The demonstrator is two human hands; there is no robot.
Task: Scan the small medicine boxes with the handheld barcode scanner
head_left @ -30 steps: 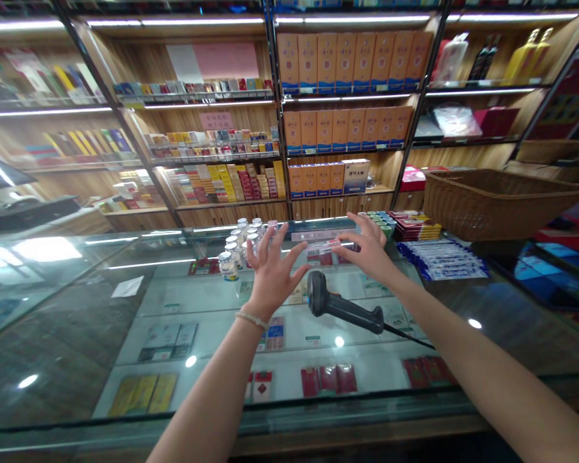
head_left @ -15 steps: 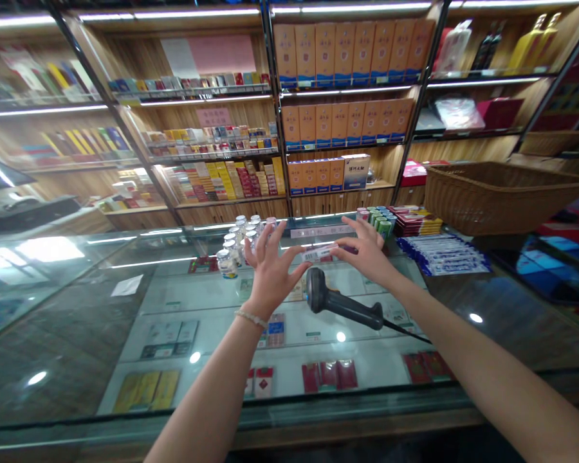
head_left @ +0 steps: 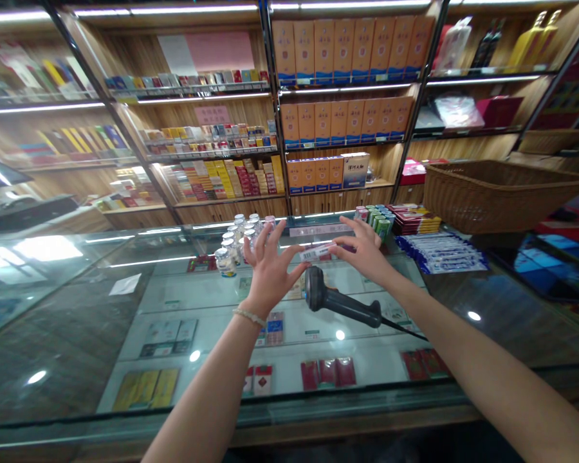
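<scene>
Between my two hands, a slim pinkish-white pack with a barcode [head_left: 314, 253] is pinched at both ends above the glass counter. My left hand [head_left: 273, 260] grips its left end with thumb and forefinger, the other fingers spread upward. At its right end, the thumb and forefinger of my right hand [head_left: 364, 251] close on it. A black handheld barcode scanner [head_left: 342, 302] lies just below the pack, its cable trailing right; neither hand touches it. Several small white-capped jars [head_left: 226, 262] stand behind and left of my left hand.
Green and pink rolls [head_left: 380, 225], stacked red-yellow packs [head_left: 415, 220] and blue-white sachets [head_left: 441, 254] sit at the counter's back right, near a wicker basket [head_left: 502, 199]. A scrap of white paper [head_left: 125, 284] lies on the left. Stocked shelves [head_left: 338, 145] stand beyond the glass counter [head_left: 207, 402].
The pack has tilted slightly, its right end a little higher, and the barcode side shows more plainly. Both hands keep almost the same place and grip; the scanner has not moved.
</scene>
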